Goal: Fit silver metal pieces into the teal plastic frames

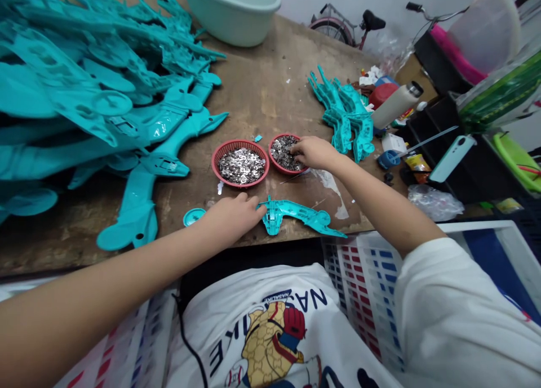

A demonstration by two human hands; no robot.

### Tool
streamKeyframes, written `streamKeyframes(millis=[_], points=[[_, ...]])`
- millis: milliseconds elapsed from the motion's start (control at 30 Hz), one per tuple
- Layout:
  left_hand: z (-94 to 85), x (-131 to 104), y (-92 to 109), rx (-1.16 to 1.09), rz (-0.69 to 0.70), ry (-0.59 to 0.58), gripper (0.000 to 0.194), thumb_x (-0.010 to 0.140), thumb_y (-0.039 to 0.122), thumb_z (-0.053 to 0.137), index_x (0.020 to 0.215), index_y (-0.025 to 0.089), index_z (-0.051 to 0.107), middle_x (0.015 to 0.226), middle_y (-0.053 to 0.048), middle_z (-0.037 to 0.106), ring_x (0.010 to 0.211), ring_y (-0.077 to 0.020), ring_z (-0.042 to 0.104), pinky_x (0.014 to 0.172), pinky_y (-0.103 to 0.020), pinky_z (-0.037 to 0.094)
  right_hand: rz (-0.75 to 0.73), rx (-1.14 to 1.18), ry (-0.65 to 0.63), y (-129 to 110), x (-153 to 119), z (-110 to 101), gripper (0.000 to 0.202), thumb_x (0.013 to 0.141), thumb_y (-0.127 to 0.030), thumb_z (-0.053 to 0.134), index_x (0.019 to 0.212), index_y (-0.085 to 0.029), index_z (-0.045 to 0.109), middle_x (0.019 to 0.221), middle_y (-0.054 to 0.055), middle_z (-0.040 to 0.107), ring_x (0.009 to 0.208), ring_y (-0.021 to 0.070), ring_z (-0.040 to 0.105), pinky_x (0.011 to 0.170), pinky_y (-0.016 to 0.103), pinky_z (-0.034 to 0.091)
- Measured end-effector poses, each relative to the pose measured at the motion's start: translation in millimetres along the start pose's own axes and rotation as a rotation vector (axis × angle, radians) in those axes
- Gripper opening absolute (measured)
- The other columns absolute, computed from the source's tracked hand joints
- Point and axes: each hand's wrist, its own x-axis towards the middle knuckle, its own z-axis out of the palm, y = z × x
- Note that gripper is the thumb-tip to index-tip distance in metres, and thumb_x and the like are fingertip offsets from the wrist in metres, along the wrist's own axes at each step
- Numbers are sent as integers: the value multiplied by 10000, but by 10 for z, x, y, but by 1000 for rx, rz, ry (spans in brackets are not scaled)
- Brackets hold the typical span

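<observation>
A long turquoise plastic piece [296, 210] lies across the table's front edge, its hollow side up. My left hand [236, 216] rests over its left part, fingers curled onto it, covering some of it. In the right red basket [276, 165], filled with small metal parts, are the fingertips of my right hand [313, 152]; they are closed, and what they hold is too small to make out. Just left of it stands another red basket [216, 171] heaped with shiny metal pieces.
Turquoise pieces [143, 123] pile high at the left. A pale green basin [232, 10] stands at the back. Stacked turquoise parts [344, 115], a bottle [397, 105] and clutter sit at the right. White crates [363, 286] adjoin the front edge.
</observation>
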Motion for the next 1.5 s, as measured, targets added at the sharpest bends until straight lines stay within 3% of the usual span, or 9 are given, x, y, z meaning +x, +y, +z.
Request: streamKeyframes(millis=[133,300,533,667,900,1067,1267,1367,1500], points=[[-8,3,-8,-6,-5,-3,479,1075,8,585,1492,183,742,1430,-184,768,1258,-340,766,858,-383,681,-62,5,18,20,-32,31,387,1133,-188,679,1471,-186,868,1433,163,784,1326,346,723,1052,389,538],[-37,6,-6,-26,-15,2,454,1091,24,581,1485,181,742,1429,-184,764,1267,-337,753,851,-372,666,-11,-64,52,-71,-53,52,353,1209,-287,619,1399,-197,901,1398,174,780,1309,390,707,972,447,529],[-37,4,-6,-27,-14,-14,462,1109,27,571,1514,176,737,1473,-196,756,1303,-363,762,875,-416,694,27,-121,14,-244,13,-78,291,1118,-189,683,1296,-160,911,1403,189,806,1342,432,687,994,476,516],[-38,1,-2,-53,-25,2,436,1106,33,603,1487,181,757,1431,-190,771,1293,-364,773,886,-419,706,-22,-116,52,-191,67,-58,262,1080,-189,690,1203,-134,914,1334,201,822,1310,422,686,1013,472,510],[-76,-8,10,-55,-15,-6,427,1118,44,567,1484,169,746,1441,-204,755,1285,-367,761,856,-408,674,108,492,360,135,143,18,285,990,-142,659,1115,-125,915,1007,102,849,947,279,778,887,349,570],[-83,-8,6,-24,-1,-25,453,1109,34,561,1509,168,726,1468,-196,743,1298,-366,750,847,-406,665,21,739,402,-115,197,-207,225,987,-159,673,1041,-150,891,837,66,807,845,265,773,809,346,610],[-81,-2,-1,7,0,-39,498,1100,11,548,1542,167,718,1499,-200,739,1318,-374,757,897,-452,710,-229,510,314,-598,224,-540,274,1061,-176,708,1230,-162,923,1145,101,876,1025,267,789,981,374,598],[-59,4,3,-4,-1,-30,493,1100,15,552,1539,163,722,1473,-202,745,1302,-377,763,880,-459,721,-147,261,254,-476,212,-517,313,1073,-155,699,1290,-159,926,1243,140,875,1145,336,795,1026,421,585],[-30,8,2,-21,3,-18,467,1123,43,546,1537,171,720,1491,-201,738,1335,-379,756,894,-445,726,12,38,98,-197,120,-322,303,1068,-140,719,1271,-181,940,1226,144,881,1156,371,800,937,416,582]])
